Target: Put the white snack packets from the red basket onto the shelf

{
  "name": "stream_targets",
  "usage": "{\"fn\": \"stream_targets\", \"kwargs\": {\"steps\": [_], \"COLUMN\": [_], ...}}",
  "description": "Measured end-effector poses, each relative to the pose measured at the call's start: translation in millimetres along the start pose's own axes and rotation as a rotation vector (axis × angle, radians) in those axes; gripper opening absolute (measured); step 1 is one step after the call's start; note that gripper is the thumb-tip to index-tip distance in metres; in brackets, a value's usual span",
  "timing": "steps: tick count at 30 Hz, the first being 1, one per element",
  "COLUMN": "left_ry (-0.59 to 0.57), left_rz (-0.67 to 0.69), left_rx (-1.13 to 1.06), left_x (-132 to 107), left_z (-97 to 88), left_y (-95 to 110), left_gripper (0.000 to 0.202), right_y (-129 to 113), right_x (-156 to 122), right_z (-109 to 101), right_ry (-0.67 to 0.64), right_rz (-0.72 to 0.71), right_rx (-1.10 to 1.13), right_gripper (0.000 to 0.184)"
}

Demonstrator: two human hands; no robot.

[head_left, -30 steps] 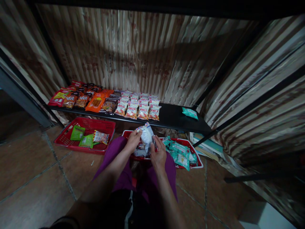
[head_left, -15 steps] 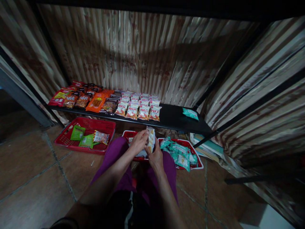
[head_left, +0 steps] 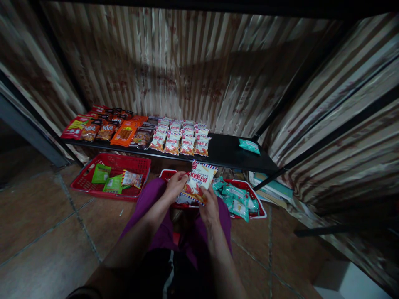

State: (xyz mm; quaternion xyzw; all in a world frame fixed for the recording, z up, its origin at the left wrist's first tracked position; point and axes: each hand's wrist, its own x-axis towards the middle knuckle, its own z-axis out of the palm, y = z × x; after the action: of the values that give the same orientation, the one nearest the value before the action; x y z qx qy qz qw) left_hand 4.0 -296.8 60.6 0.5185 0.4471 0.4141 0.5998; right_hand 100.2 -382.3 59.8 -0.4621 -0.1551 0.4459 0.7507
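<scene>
A white and orange snack bag (head_left: 199,179) with red lettering and striped ends is held up over the middle red basket (head_left: 165,172), its printed face toward me. My right hand (head_left: 210,205) grips its lower right, with the thumb on the front. At its left edge, the fingers of my left hand (head_left: 175,185) are curled in and pinch the bag. Matching snack bags (head_left: 187,145) stand in rows on the black shelf (head_left: 222,149) just beyond my hands. The middle basket's contents are mostly hidden behind my hands and the bag.
Red, brown and orange snack packs (head_left: 124,132) fill the shelf's left part; one teal packet (head_left: 249,146) lies at its right. A left red basket (head_left: 90,182) holds green and striped packs. Teal packets (head_left: 238,199) heap a right basket. A black shelf post (head_left: 271,179) slants nearby.
The snack bag has turned from edge-on to show its printed front. My left hand has shifted slightly left and down, to the bag's left edge.
</scene>
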Motion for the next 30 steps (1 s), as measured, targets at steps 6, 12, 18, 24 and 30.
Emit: {"fn": "stream_targets", "kwargs": {"steps": [6,12,18,24,30], "left_ry": [-0.25,-0.271,-0.19,-0.164,-0.172], "left_rz": [-0.117,-0.118,-0.11,-0.094,-0.109], "left_rx": [-0.218,-0.267,-0.313,-0.309,-0.261], "left_x": [-12,-16,-16,-16,-15], "left_z": [1.9,1.0,2.4,3.3,5.5], "left_y": [2,3,-5,-10,-23], "left_gripper": [0.033,0.044,0.05,0.057,0.056], "right_y": [0,1,6,9,14], "right_x": [2,3,6,8,10], "right_z": [-3,-6,-9,-12,-19], "right_ry": [-0.007,-0.035,-0.041,-0.018,-0.068], "right_rz": [0.014,-0.011,-0.002,-0.015,-0.049], "right_rx": [0.01,-0.045,-0.114,-0.163,-0.195], "right_gripper": [0.046,0.043,0.052,0.055,0.052]}}
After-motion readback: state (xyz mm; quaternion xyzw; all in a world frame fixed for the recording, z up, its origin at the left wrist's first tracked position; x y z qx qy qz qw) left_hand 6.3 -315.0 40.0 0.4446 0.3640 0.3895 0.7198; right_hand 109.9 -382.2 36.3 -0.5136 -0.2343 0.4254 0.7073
